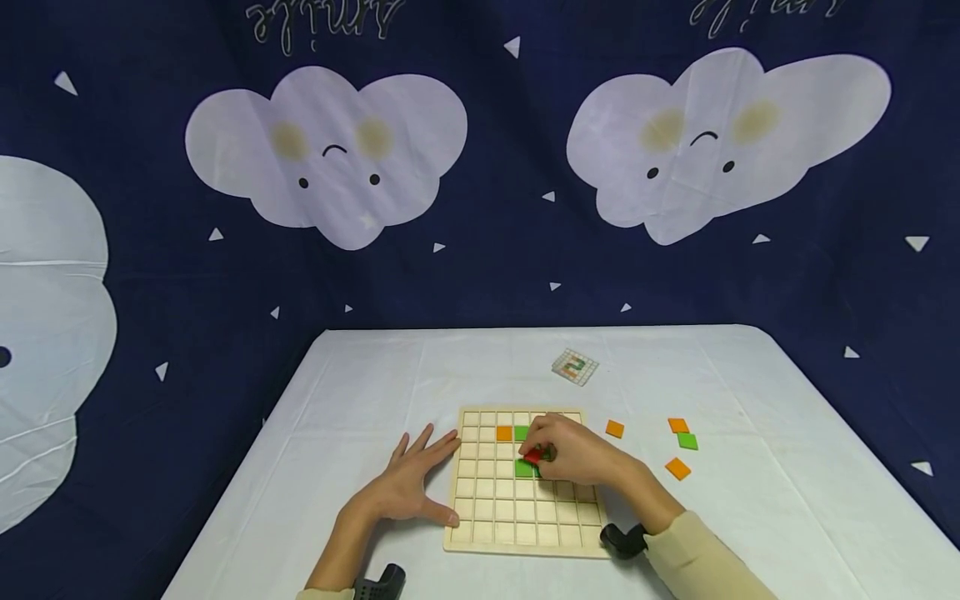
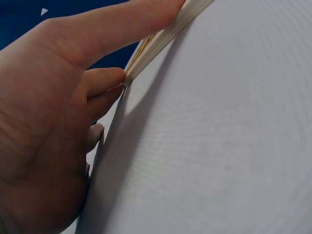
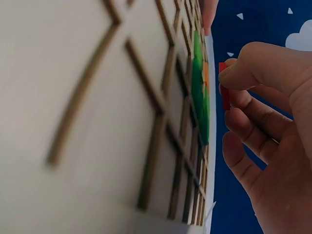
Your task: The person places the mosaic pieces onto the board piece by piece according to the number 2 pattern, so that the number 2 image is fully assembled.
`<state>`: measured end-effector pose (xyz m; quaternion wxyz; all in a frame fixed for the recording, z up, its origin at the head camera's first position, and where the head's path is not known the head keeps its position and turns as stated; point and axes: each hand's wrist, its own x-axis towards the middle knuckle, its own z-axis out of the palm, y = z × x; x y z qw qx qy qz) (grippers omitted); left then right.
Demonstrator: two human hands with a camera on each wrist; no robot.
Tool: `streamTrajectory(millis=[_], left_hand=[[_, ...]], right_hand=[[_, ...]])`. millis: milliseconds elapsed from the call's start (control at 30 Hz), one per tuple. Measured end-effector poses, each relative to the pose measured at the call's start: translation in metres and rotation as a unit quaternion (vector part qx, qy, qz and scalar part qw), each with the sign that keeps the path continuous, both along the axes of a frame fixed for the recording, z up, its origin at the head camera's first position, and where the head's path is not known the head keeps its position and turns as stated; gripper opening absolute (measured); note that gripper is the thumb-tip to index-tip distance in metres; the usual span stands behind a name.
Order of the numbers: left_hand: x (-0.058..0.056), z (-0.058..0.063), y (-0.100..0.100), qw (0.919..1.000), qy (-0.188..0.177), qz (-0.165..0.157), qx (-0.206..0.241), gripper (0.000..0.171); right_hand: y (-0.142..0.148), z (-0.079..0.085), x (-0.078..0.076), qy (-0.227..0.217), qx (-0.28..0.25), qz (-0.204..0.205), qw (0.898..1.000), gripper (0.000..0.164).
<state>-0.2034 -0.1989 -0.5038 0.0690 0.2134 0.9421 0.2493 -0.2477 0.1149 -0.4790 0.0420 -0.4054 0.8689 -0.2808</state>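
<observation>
A wooden grid board (image 1: 480, 533) lies on the white table. My left hand (image 1: 411, 483) has its fingers spread along the board's left edge, the thumb at the near corner; the left wrist view shows fingertips against the wooden side. Over the board, my right hand (image 1: 573, 450) pinches a red square tile (image 3: 224, 92) between thumb and fingers. In the grid sit an orange tile (image 1: 504, 433), a green tile (image 1: 521, 432) beside it, and another green tile (image 1: 523, 468) nearer me. The right hand hides part of the grid around them.
Right of the board lie loose tiles: one orange tile (image 1: 615, 428) close to it, then an orange tile (image 1: 678, 425) touching a green tile (image 1: 687, 442), and another orange tile (image 1: 678, 468) nearer me. A small patterned card (image 1: 576, 367) lies beyond the board. A dark cloth hangs behind.
</observation>
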Motion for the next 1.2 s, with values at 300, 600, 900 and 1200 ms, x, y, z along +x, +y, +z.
streamTrajectory(millis=[300,600,900,1200], left_hand=[[0.0,0.0,-0.001,1.0,0.0,-0.003,-0.003,0.122],[0.0,0.002,-0.002,1.0,-0.002,-0.009,-0.004,0.121],[-0.001,0.0,-0.002,0.9999,0.0,-0.013,-0.007,0.122],[-0.002,0.0,-0.003,0.9998,0.002,-0.02,-0.003,0.121]], right_hand=[[-0.013,0.002,-0.003,0.007,0.028,0.018,0.999,0.029],[-0.025,0.006,-0.003,0.006,0.053,0.04,0.998,0.028],[-0.036,0.005,-0.004,0.004,0.072,0.059,0.996,0.034],[-0.041,0.005,-0.003,-0.003,0.079,0.07,0.994,0.032]])
